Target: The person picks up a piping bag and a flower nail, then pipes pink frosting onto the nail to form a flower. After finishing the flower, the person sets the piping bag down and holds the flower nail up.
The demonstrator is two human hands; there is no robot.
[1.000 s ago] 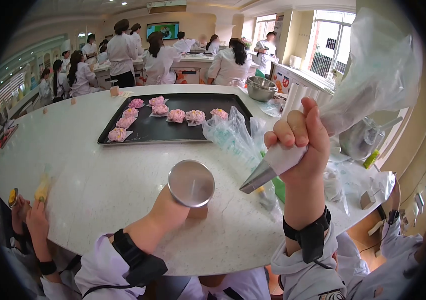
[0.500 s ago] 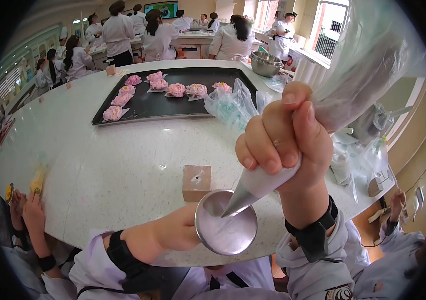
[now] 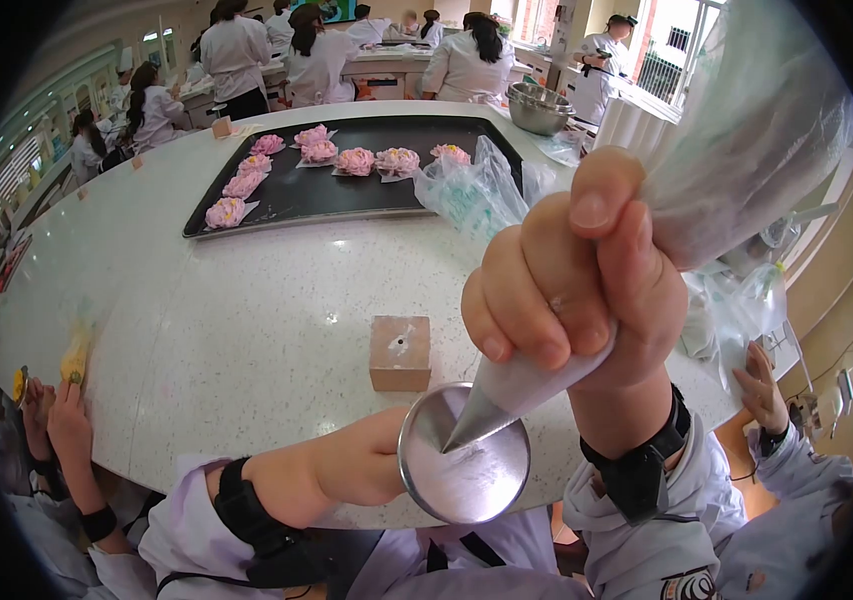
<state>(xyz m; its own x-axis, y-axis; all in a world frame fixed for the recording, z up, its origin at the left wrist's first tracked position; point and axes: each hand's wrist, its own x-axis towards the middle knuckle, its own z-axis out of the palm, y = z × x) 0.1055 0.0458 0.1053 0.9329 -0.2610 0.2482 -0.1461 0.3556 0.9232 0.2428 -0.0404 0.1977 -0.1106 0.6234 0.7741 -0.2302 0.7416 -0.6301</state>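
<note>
A round, shiny metal flower nail (image 3: 487,478) faces up at the table's front edge. My left hand (image 3: 372,462) holds it from below, its fingertips hidden behind the disc. My right hand (image 3: 577,285) is wrapped tightly round a piping bag (image 3: 762,140) filled with pale cream, the twisted upper part rising above the fist. The bag's metal tip (image 3: 469,422) slants down to the left, with its point right over the disc. Just behind the nail stands a wooden block (image 3: 400,355) with a small hole and white smears on top.
A black baking tray (image 3: 347,205) bears several pink piped flowers (image 3: 355,162) and a crumpled plastic bag (image 3: 472,190). Metal bowls (image 3: 539,108) stand behind it. Co-workers' hands show at left (image 3: 67,420) and right (image 3: 762,388); the left one holds a yellow piping bag (image 3: 75,358).
The tip has dropped lower over the disc, and the flower nail sits slightly further right and down. A co-worker's hand at right has moved in toward the table.
</note>
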